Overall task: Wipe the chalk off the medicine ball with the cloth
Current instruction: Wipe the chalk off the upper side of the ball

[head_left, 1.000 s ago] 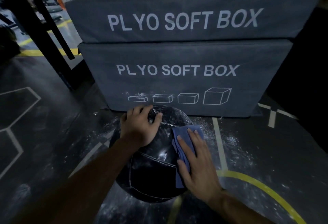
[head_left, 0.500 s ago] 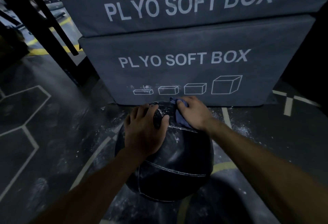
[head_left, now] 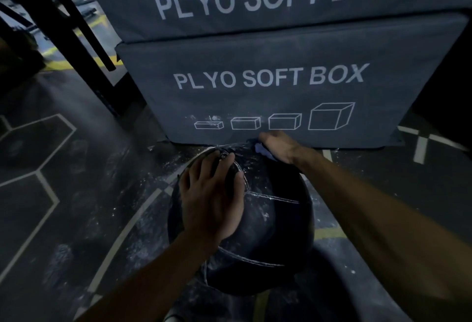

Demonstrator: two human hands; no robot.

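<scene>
A black medicine ball (head_left: 270, 229) with white chalk smears along its seams sits on the dark gym floor in front of me. My left hand (head_left: 212, 199) lies flat on the ball's top left, fingers spread over it. My right hand (head_left: 279, 146) reaches over the ball's far side and presses a blue cloth (head_left: 261, 149) against it. Only a small bunched edge of the cloth shows under the palm; the rest is hidden behind the ball and hand.
Two stacked grey foam boxes marked PLYO SOFT BOX (head_left: 281, 86) stand right behind the ball. Black rack posts (head_left: 63, 28) rise at the left. White chalk dust (head_left: 163, 168) speckles the lined floor around the ball.
My right hand has carried the cloth from the ball's right side up over the top to its far side. My left hand has stayed on top. The view has moved closer.
</scene>
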